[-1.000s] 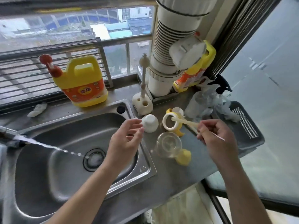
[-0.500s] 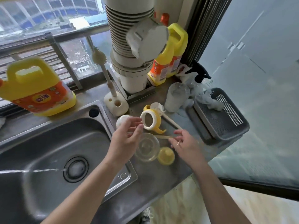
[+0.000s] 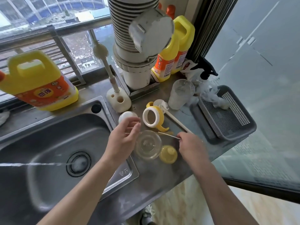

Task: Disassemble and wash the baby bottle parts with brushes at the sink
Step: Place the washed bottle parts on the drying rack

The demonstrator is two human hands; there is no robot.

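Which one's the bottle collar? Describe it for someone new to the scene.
Start at the steel sink and move right onto the counter. Behind the clear bottle and the plain yellow cap sits the collar: the only white ring with yellow handles.

My left hand (image 3: 123,140) and my right hand (image 3: 190,145) are both bare. My left arm (image 3: 78,192) and my right arm (image 3: 217,192) are bare too, from the wrist all the way back to the edge of the view. Both arms are long and slim. Down low, between my arms, I can see what looks like my shoe (image 3: 146,215). It is dark, with pale laces on top.
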